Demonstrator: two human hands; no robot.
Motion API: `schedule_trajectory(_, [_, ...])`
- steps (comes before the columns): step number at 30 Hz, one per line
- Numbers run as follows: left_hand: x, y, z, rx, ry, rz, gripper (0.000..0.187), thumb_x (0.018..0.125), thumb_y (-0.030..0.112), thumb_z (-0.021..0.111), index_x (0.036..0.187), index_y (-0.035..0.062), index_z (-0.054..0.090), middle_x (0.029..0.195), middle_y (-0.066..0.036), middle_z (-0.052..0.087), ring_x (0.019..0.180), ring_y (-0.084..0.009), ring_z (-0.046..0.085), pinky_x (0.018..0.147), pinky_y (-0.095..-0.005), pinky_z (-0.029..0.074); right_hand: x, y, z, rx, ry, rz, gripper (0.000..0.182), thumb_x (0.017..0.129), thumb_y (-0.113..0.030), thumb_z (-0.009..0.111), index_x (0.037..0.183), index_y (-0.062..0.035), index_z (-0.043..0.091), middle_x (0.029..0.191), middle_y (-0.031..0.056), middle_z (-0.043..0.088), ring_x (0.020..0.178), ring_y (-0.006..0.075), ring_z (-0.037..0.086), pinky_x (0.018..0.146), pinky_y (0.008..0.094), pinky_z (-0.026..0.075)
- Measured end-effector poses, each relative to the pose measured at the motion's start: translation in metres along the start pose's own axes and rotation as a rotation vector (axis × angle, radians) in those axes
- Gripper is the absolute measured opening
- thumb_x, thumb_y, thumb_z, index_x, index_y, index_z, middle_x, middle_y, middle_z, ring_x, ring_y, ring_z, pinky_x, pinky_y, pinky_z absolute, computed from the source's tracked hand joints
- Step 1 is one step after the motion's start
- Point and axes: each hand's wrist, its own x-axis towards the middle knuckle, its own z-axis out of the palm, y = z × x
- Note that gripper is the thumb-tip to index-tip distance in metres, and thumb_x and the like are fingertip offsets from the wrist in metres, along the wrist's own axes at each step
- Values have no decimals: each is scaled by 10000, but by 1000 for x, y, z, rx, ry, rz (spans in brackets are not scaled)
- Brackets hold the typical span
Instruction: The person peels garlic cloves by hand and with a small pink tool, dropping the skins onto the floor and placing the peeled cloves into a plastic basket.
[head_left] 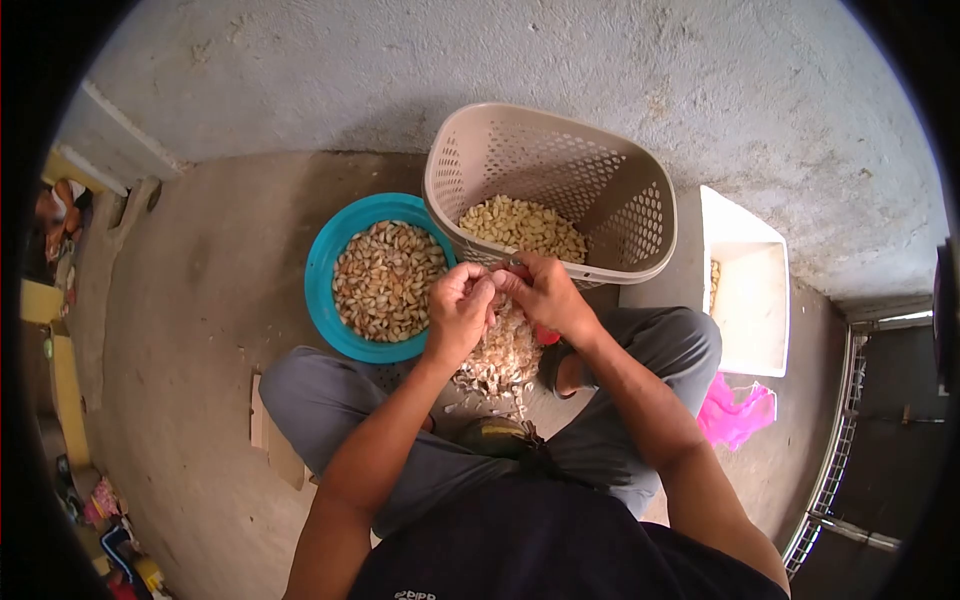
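My left hand (461,311) and my right hand (545,292) meet at the fingertips, both closed, above a heap of papery skins (500,355). What they pinch is too small to make out. Left of them, a turquoise basin (322,318) holds unpeeled garlic cloves (388,280). Just beyond my hands stands a tall beige perforated basket (655,215) with pale peeled cloves (525,228) at its bottom. Something red (546,334) shows beneath my right hand.
A white box (755,310) with a few pale pieces inside stands at the right, a pink plastic bag (735,412) below it. Cardboard (275,440) lies left of my knee. A grey wall (300,90) rises behind. At the far left edge, part of a person (62,210) shows.
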Motion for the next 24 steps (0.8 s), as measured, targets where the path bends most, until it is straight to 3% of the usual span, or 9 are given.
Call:
schedule_trajectory(5, [-6,3,2,-193,-3,-55,86,983,95,630,1001,12,620,779,-60,630,512,-88,541,413,-240,417,3,8,-9,558,-121,176,253,1021,-188,640,1055,61,664,816,98,697,512,117,607,414,257,466])
schedule_trajectory(9, [-6,12,-3,-297,59,-87,101,980,103,642,993,5,620,768,-76,640,500,-99,552,394,-243,407,3,-4,-18,703,-45,177,256,1039,-172,569,1089,68,642,860,120,704,497,118,600,389,249,463])
schedule_trajectory(13, [-9,22,-4,-127,16,-90,115,978,112,658,996,-2,656,771,-71,659,508,-86,556,393,-232,399,6,-5,-32,587,-81,149,322,1041,-228,602,1154,72,630,889,110,706,489,109,597,390,245,455])
schedule_trajectory(16, [-7,14,-4,248,-81,3,163,946,77,722,1050,-49,708,801,-92,709,576,-76,608,475,-249,467,1,-22,-40,226,50,-8,375,1032,-261,649,1240,49,607,875,84,692,495,92,590,403,236,445])
schedule_trajectory(18, [-3,-5,0,524,-64,356,241,900,53,764,1104,-60,706,837,-121,721,652,-147,646,568,-301,509,4,-27,-42,31,245,-58,432,1001,-228,699,1334,15,571,829,61,668,520,75,574,433,240,433])
schedule_trajectory(19, [-3,-6,2,588,-75,379,224,861,25,782,1069,-43,732,841,-146,708,702,-230,661,636,-354,520,7,-24,-48,-16,274,-76,441,992,-202,707,1349,14,564,813,60,660,542,82,586,452,250,438])
schedule_trajectory(20, [-2,-5,1,738,-126,298,125,869,32,783,979,-26,770,839,-133,707,717,-209,680,639,-348,514,9,-22,-54,-62,306,-95,452,983,-175,714,1363,12,556,796,58,651,565,89,598,471,259,444])
schedule_trajectory(21, [0,-10,1,803,-135,333,111,863,30,782,962,-18,774,820,-133,696,701,-231,671,635,-365,508,5,-33,-55,-41,283,-52,420,969,-163,726,1315,31,590,840,103,685,668,121,641,571,294,504])
schedule_trajectory(24, [4,-26,-2,919,-181,325,107,853,49,773,949,2,769,797,-155,662,706,-309,662,644,-415,505,6,-20,-54,-212,261,-203,370,947,-140,738,1254,35,633,870,149,713,757,169,669,683,333,545])
